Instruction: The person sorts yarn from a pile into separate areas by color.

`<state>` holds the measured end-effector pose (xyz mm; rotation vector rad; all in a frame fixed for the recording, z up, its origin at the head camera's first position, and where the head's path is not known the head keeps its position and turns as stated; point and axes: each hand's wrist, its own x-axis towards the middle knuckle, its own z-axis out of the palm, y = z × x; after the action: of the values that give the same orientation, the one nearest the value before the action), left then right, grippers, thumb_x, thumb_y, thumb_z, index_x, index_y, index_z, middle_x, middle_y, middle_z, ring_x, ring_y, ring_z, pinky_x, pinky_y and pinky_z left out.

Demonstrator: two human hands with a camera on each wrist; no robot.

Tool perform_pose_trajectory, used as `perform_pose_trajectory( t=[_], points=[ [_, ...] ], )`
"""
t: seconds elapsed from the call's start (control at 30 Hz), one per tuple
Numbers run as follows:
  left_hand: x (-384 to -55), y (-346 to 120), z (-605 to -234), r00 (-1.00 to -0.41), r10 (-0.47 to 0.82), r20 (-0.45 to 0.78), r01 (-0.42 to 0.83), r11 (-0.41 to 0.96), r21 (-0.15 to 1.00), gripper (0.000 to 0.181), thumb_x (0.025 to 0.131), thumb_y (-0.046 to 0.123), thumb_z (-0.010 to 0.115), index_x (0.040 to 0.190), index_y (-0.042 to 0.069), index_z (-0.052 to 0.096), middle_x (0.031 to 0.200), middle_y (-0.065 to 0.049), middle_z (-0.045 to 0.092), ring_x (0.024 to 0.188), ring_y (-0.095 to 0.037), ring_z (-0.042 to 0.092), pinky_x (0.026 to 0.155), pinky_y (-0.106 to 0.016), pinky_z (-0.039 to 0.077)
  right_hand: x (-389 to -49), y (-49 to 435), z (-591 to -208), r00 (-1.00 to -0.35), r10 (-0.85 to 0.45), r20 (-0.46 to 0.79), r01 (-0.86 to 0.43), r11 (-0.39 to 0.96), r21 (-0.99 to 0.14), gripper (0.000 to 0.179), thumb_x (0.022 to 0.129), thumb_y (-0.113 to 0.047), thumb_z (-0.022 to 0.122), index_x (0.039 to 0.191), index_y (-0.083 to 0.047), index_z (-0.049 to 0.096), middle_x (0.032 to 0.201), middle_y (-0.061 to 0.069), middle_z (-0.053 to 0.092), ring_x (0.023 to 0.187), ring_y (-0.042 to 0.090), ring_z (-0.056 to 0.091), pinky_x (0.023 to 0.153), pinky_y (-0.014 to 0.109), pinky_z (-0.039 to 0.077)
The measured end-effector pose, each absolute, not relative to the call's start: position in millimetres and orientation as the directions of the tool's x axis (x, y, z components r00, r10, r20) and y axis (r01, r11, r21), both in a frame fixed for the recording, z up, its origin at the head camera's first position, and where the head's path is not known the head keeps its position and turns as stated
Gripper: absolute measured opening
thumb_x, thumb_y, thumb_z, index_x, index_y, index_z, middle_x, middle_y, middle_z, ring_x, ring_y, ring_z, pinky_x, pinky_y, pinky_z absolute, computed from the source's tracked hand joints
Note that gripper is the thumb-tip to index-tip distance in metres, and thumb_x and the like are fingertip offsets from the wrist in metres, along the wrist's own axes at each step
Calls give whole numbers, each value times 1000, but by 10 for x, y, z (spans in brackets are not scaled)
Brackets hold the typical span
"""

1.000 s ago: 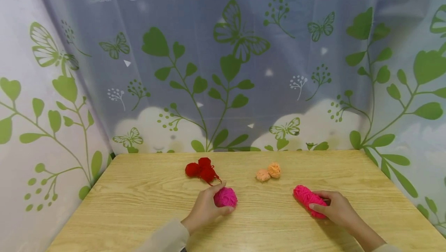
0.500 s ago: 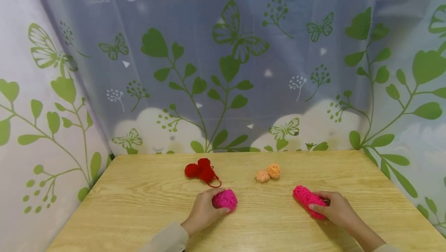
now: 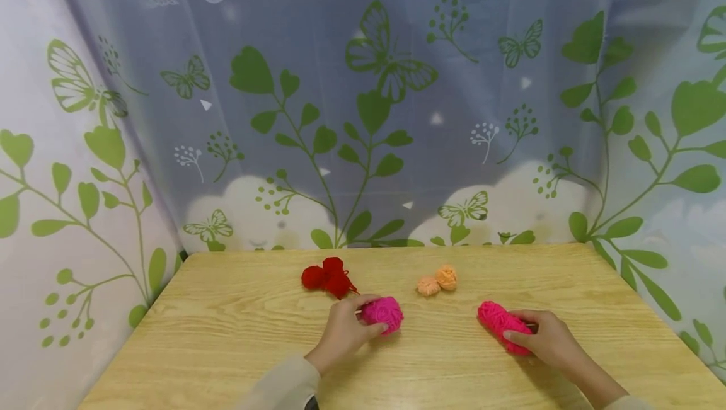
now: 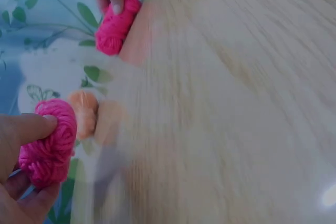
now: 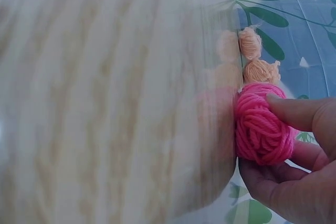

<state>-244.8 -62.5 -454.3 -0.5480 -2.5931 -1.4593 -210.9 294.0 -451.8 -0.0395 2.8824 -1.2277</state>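
My left hand [image 3: 343,335] grips a magenta ball of yarn [image 3: 388,314] between thumb and fingers, near the middle of the table. In the left wrist view the thumb presses on the top of that yarn [image 4: 52,142], with fingers underneath. At the right, my right hand [image 3: 553,337] holds the near end of a long hot-pink skein of yarn [image 3: 498,323], which lies slanted on the tabletop. The right wrist view has the thumb on one side of the skein [image 5: 262,127] and fingers curled below it.
Several red yarn balls [image 3: 326,276] lie clustered behind my left hand, at the back of the wooden table [image 3: 227,328]. Two small peach yarn balls [image 3: 447,277] sit side by side farther right. A curtain [image 3: 317,164] printed with leaves and butterflies hangs behind.
My left hand has shifted right and slightly away from me, carrying the magenta yarn ball from near the red yarn. My right hand and the hot-pink skein stay put.
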Motion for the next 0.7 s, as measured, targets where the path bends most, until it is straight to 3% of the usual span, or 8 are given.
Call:
perform_pose_trajectory(
  t=[0.37,0.7],
  points=[
    [-2407,-69,-4454,-910,321,262,370,345,862,44,70,0,82,113,5,70,111,-13,68,93,-16,66,73,-17,54,-2106,2932,-4531,-1000,-28,13,-28,694,-720,50,80,-20,78,119,8,62,97,16,69,81,16,60,61,23,51],
    [-2392,335,-4546,-878,363,313,442,362,821,44,70,6,85,112,7,70,107,-6,70,87,-1,61,69,-13,51,-2108,2939,-4522,-1000,-25,14,-28,704,-710,49,81,-20,77,119,8,62,95,15,70,81,16,60,62,23,50]
  ],
)
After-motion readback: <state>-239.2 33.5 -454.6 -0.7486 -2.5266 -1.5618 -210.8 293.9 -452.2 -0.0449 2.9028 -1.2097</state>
